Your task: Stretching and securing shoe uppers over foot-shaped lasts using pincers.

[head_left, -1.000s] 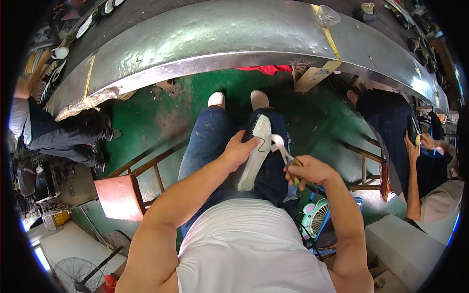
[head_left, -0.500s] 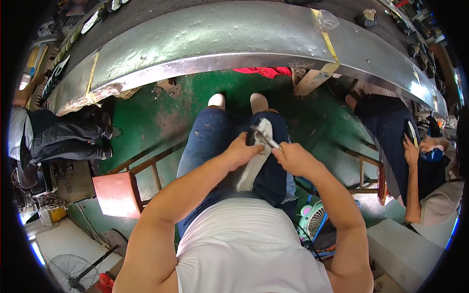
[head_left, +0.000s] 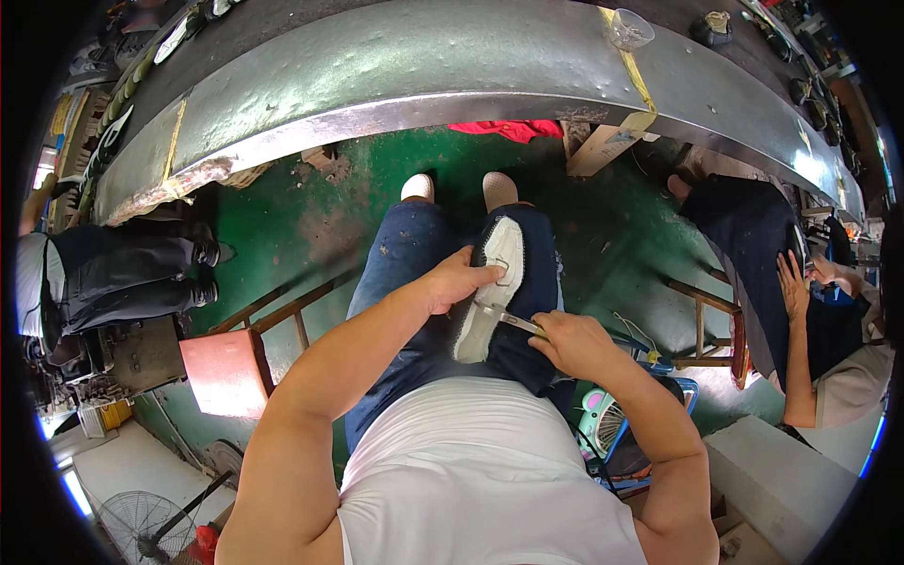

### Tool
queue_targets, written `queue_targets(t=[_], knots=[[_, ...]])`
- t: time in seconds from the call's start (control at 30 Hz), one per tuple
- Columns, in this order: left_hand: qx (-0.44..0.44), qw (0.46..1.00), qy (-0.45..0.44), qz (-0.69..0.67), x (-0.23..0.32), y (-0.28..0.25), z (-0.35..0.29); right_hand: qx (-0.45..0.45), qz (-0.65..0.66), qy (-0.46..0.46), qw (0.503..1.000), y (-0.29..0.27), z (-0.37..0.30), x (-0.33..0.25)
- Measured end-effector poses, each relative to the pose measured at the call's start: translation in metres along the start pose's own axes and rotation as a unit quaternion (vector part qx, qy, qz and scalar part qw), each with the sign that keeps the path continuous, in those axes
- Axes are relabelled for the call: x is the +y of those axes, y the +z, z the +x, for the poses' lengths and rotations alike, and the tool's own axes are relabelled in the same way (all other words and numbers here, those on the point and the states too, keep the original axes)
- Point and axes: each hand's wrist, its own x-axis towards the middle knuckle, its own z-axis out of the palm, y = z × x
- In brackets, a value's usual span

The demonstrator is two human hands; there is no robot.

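A shoe [head_left: 479,331] lies bottom up along my thighs. Its underside is pale and has a dark, toothed-looking edge. My left hand [head_left: 456,282] grips it from the left side, thumb laid across the underside. In my right hand [head_left: 576,343] is a slim silver metal hand tool [head_left: 515,321], whose exact kind I cannot make out. The tool's far end touches or hovers just over the shoe's underside, below my left thumb. My right fingers are wrapped round its near end, just right of the shoe.
A metal-covered bench [head_left: 395,71] curves across the front. Wooden stools stand at both sides, one with a red seat [head_left: 226,372]. By my right elbow is a green fan [head_left: 601,419]. People work to the left and right; a red cloth [head_left: 508,129] lies under the bench.
The tool's working end has moved from the shoe's upper part to lower down, and my right hand has dropped with it. My left thumb now lies further across the underside.
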Motion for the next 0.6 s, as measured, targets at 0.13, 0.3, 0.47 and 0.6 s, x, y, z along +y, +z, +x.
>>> queue_targets(t=[0.13,0.3,0.47,0.6], knots=[[0.016,0.995,0.039,0.094,-0.009,0.004,0.003,0.021,0.043,-0.001,0.999,0.018,-0.021,0.009],[-0.005,0.960,0.151,0.236,-0.032,0.012,-0.026,-0.055,0.115,0.107,0.986,0.018,-0.025,0.026],[0.015,0.956,0.194,0.219,-0.064,0.010,-0.023,-0.107,0.204,0.106,0.967,0.001,-0.024,0.033],[0.089,0.946,0.221,0.217,-0.070,0.018,-0.019,-0.171,0.269,0.235,0.918,-0.030,-0.021,0.014]])
